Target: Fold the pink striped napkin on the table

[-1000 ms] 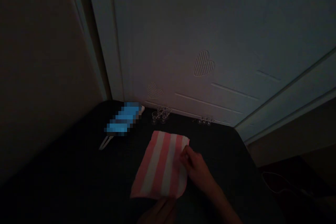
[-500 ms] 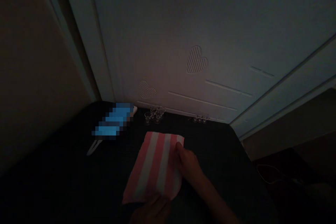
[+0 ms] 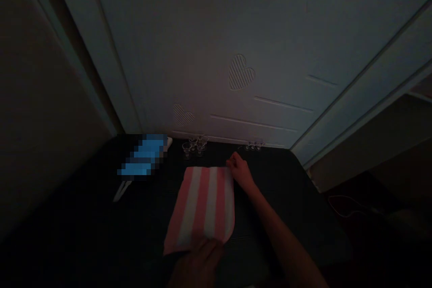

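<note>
Right grip (image 3: pixel 241 172) pinching far-right corner of striped cloth (image 3: pixel 204 202); left grip (image 3: pixel 198 262), I can't tell. Overreaching far could topple goblets (image 3: pixel 186 148).

We have room left of the striped cloth (image 3: pixel 204 207) over the dark tabletop (image 3: pixel 135 225), but the blue-screened device (image 3: pixel 145 155) and clear glassware (image 3: pixel 200 146) obstruct the back.

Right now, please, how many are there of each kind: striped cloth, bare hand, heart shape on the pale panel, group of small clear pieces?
Striped cloth: 1
Hands, left hand and right hand: 2
Hearts, upper heart and lower heart: 2
Clear groups, left group and right group: 2
Total: 7
</note>
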A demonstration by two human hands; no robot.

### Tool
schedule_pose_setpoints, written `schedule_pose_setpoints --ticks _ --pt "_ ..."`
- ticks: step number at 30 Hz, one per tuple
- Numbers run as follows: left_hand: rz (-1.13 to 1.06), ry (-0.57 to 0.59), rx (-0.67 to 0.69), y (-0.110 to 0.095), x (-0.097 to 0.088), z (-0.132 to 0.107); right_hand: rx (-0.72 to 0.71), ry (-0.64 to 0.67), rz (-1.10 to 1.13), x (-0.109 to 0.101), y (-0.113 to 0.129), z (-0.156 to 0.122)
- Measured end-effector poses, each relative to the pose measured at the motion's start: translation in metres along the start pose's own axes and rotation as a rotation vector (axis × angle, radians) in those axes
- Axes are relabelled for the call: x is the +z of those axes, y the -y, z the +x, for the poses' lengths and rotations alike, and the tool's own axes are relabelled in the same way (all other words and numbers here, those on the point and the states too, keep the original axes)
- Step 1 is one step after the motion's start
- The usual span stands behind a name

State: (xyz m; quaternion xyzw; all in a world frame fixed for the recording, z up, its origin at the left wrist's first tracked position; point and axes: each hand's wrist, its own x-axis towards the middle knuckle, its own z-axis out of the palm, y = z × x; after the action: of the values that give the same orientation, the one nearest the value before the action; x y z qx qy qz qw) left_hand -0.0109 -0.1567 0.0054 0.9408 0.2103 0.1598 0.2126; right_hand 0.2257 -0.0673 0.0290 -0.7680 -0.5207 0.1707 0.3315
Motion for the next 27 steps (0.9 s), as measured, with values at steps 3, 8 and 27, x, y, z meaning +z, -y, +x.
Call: schedule_pose_setpoints --ticks 3,8,27 --pt "-0.147 0.025 -0.041 0.001 -0.016 0.000 0.090 -0.005 0.411 -0.008 -0.015 -0.019" --pt "-0.035 -0.050 -0.021 0.031 -0.030 -0.022 0.144 0.125 0.577 -0.028 -0.033 -0.078" --pt "0.435 -0.029 0.212 0.067 -0.032 -0.041 0.026 0.674 0.719 -0.043 -0.009 -0.159"
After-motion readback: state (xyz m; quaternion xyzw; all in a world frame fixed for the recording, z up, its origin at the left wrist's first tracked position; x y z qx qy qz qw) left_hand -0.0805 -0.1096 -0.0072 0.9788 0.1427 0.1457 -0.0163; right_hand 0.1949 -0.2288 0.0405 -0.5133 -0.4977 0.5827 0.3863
